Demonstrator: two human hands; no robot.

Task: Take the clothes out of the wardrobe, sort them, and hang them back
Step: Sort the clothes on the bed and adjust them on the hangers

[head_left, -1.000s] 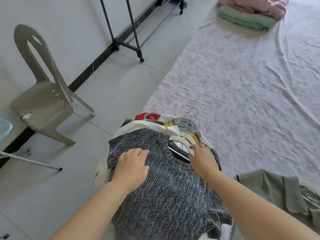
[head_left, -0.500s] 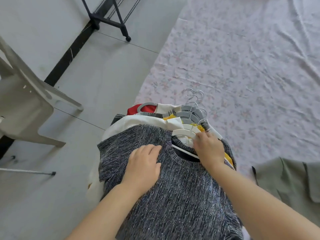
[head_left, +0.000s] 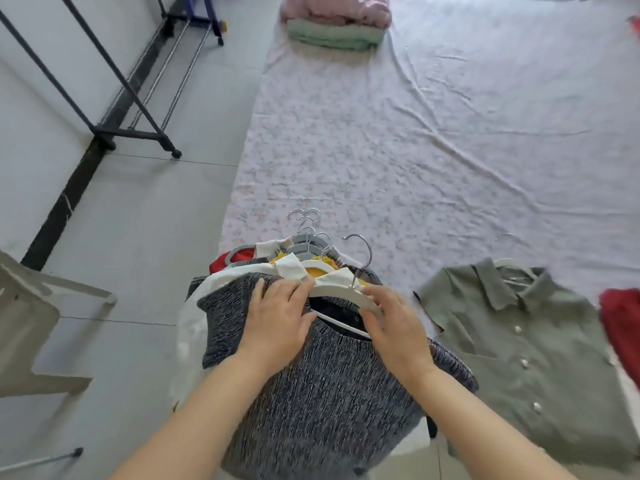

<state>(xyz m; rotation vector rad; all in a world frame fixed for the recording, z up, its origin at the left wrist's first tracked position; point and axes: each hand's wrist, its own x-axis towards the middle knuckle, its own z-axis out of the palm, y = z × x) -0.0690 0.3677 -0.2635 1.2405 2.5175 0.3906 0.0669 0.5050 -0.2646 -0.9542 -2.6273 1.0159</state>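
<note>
Grey knit sweater (head_left: 322, 393) is lying atop the stack of hangered clothes (head_left: 277, 249) at the left edge of the sheet (head_left: 415, 150) — right hand (head_left: 394, 327) gripping its white hanger (head_left: 343, 292), left hand (head_left: 277, 317) pressing flat beside it. Sorting is apparently just beginning: one green shirt (head_left: 519, 358) is lying apart; rehanging is pending.

My grey marled knit sweater (head_left: 311, 393) lies front up on top of the stack of hung clothes (head_left: 287, 268), its white hanger (head_left: 341, 293) partly out of the neckline. My right hand (head_left: 394, 327) grips the hanger's right arm, and my left hand (head_left: 277, 320) lies on the left shoulder. Under it are white, yellow and red pieces on grey hangers (head_left: 304, 242), metal hooks bunched together. Just to the right, an olive button-up shirt (head_left: 519, 358) lies spread flat — collar away from me — with a red garment (head_left: 620, 327) beside it.
</note>
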